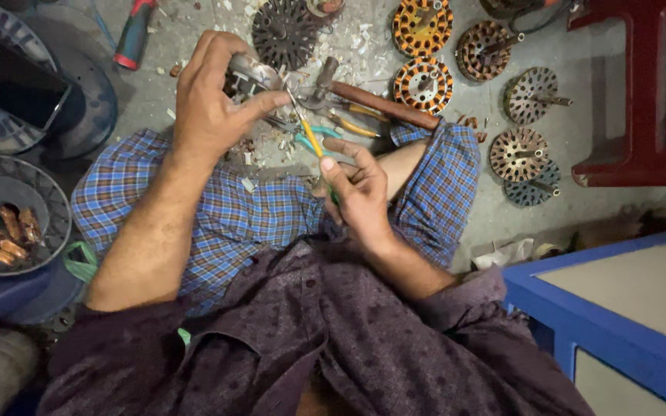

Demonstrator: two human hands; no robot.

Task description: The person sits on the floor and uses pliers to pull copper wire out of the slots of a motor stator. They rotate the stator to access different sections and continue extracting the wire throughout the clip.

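Head view: your left hand [213, 100] clasps a small metal motor part [250, 75] at upper centre, mostly hidden behind your fingers. Your right hand [360, 192] pinches a yellow-handled tool [310, 137], its tip hard to make out.

A small grey metal motor part [252, 75] sits high in the left-centre of the scene, held up off the floor and tilted, mostly hidden behind the fingers [267, 102] of the left hand [213, 104] that wrap over it; only its upper right edge and a dark inner patch show. A thin screwdriver [311, 139] with a yellow and green handle slants from lower right to upper left, its metal tip reaching the part's near edge. The right hand [360, 196] grips the handle's lower end, just near of centre.
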